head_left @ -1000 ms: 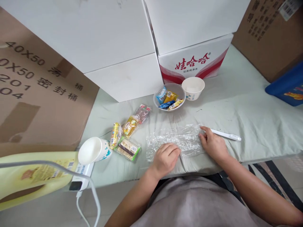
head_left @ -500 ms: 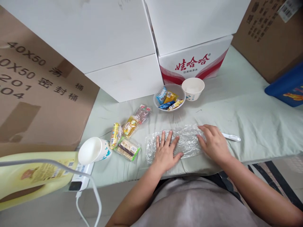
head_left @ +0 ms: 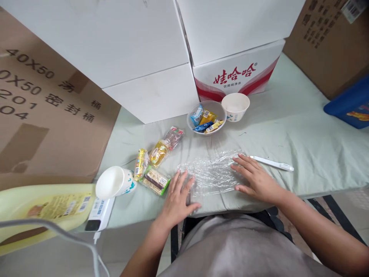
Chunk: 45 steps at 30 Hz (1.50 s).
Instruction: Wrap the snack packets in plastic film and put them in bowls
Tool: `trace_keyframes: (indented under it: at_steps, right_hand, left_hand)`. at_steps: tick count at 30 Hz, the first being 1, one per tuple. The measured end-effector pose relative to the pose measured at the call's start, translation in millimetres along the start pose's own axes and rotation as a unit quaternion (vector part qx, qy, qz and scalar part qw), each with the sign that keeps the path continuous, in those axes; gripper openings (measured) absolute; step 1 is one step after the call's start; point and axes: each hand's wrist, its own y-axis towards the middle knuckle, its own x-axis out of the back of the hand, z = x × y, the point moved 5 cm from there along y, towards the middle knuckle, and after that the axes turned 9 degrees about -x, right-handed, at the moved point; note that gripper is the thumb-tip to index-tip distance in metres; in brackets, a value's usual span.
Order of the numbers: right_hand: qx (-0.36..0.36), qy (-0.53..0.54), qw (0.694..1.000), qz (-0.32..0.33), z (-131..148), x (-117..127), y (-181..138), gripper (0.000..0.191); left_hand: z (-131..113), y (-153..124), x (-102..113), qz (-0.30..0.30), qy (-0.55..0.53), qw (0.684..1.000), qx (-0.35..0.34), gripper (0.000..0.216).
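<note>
A crinkled clear plastic bag (head_left: 215, 175) lies flat on the pale green cloth in front of me. My left hand (head_left: 178, 200) rests at its left end with fingers spread. Over its right end, my right hand (head_left: 253, 179) is also spread and grips nothing. Just beyond the right hand lies a white pen-like tool (head_left: 272, 163). Left of the bag are a wrapped wafer snack (head_left: 155, 181) with a green edge, a yellow tube-shaped packet (head_left: 140, 164), a yellow packet (head_left: 159, 153) and a reddish-brown packet (head_left: 174, 137).
A clear bowl (head_left: 189, 125) of small wrapped snacks stands beside a paper bowl (head_left: 238, 115) against white cartons (head_left: 150, 96). At left are a tilted paper cup (head_left: 111, 182), a white power bank (head_left: 99, 215), a grey cable (head_left: 57, 227) and a yellow jug (head_left: 17, 196). A blue container (head_left: 350, 105) sits at right.
My left hand has slid left and toward me across the bag. The right hand has shifted slightly left, uncovering more of the white tool. The bag looks more spread out.
</note>
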Motion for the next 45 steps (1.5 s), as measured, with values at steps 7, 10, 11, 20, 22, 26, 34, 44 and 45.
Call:
trace_keyframes:
  at_steps: [7,10,11,20,22,26,34,44,45]
  right_hand:
    - [0.044,0.063,0.997,0.017,-15.0,10.7,-28.0,0.023]
    - [0.022,0.068,0.997,0.003,-17.5,11.3,-32.0,0.013]
    - [0.016,0.075,0.997,0.001,-16.6,12.6,-32.5,0.011]
    - [-0.138,0.226,0.963,-0.043,-22.3,21.7,-24.2,0.013]
    - [-0.112,0.232,0.966,-0.026,-18.1,18.8,-16.7,0.02]
    - [-0.044,0.188,0.981,0.035,-8.2,9.0,-7.0,0.036]
    - [-0.217,0.157,0.963,-0.031,-25.6,2.8,-2.5,0.025]
    - [-0.147,-0.056,0.983,-0.099,-4.7,7.8,0.4,0.025]
    - [-0.126,-0.052,0.984,-0.115,-0.2,12.0,1.0,0.025]
  left_hand:
    - [-0.5,-15.5,11.8,-0.1,-0.094,0.987,-0.086,0.02]
    - [4.5,-14.3,11.6,-0.123,-0.131,0.982,-0.067,0.019]
    - [6.4,-13.9,12.2,-0.131,-0.144,0.979,-0.052,0.018]
    - [28.6,-4.5,10.5,-0.224,-0.119,0.956,0.146,0.015]
    - [32.6,-0.6,5.2,-0.222,-0.123,0.95,0.183,0.018]
    - [36.2,0.9,-2.9,-0.208,-0.128,0.946,0.211,0.022]
    - [34.7,4.5,-3.0,-0.214,-0.059,0.951,0.218,0.02]
    - [17.1,31.6,13.4,-0.246,0.112,0.949,0.161,0.018]
    - [10.1,33.9,18.1,-0.264,0.116,0.946,0.147,0.018]
